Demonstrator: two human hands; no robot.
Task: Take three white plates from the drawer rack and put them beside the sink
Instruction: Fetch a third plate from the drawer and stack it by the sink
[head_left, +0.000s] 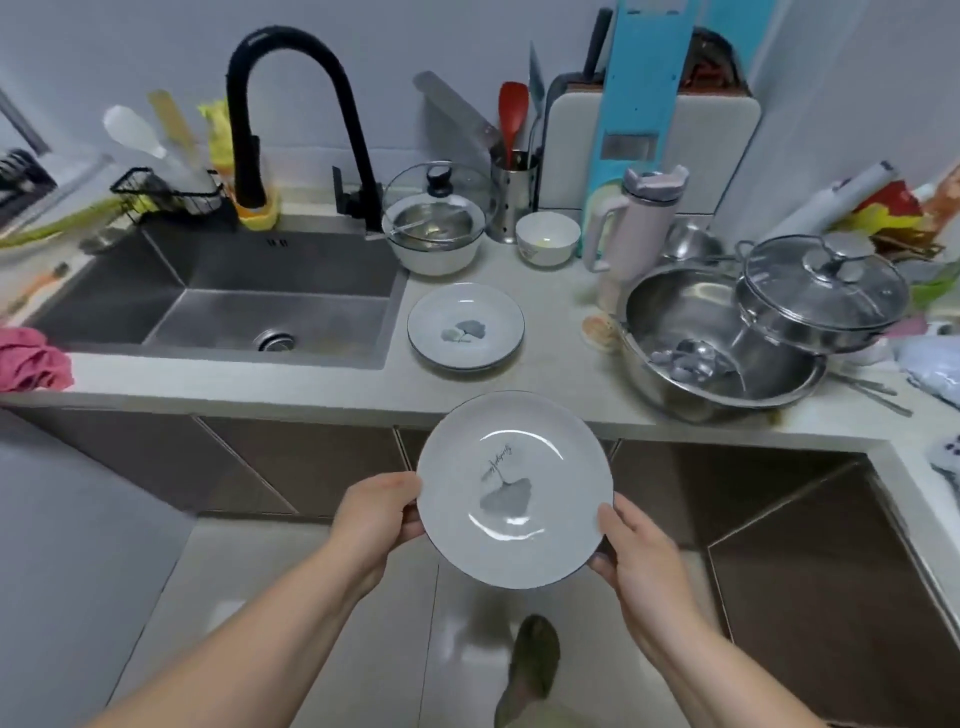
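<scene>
I hold a white plate (514, 488) with a grey leaf print level in front of the counter edge. My left hand (376, 514) grips its left rim and my right hand (631, 556) grips its lower right rim. On the counter just right of the sink (223, 296) lies a stack of matching white plates (466, 327); how many are in it I cannot tell. The drawer rack is out of view.
A black tap (291, 119) arches over the sink. Behind the stack stand a lidded white bowl (436, 228), a small bowl (547, 238) and a utensil holder (513, 192). Steel pots (727, 332) crowd the right counter. A pink cloth (31, 364) lies at left.
</scene>
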